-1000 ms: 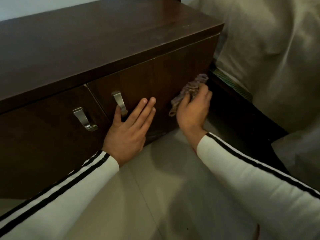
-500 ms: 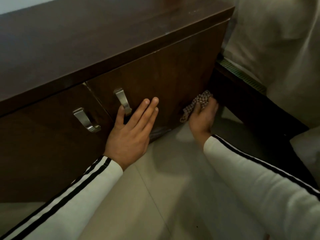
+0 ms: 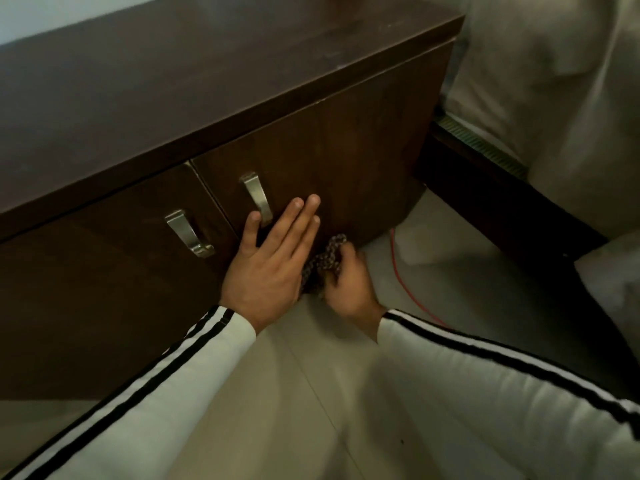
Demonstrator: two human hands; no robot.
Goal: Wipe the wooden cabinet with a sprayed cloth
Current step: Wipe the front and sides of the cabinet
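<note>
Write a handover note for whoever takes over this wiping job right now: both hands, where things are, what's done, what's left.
Left hand: open, flat on the right door of the cabinet, beside the door's handle.
Right hand: grip curled round the bunched cloth, low against that door's bottom edge.
Done: no streaks show, so the wiped areas can't be told.
Left: likely the left door and the rest of the cabinet. Mind the red cord beside the right hand.
</note>
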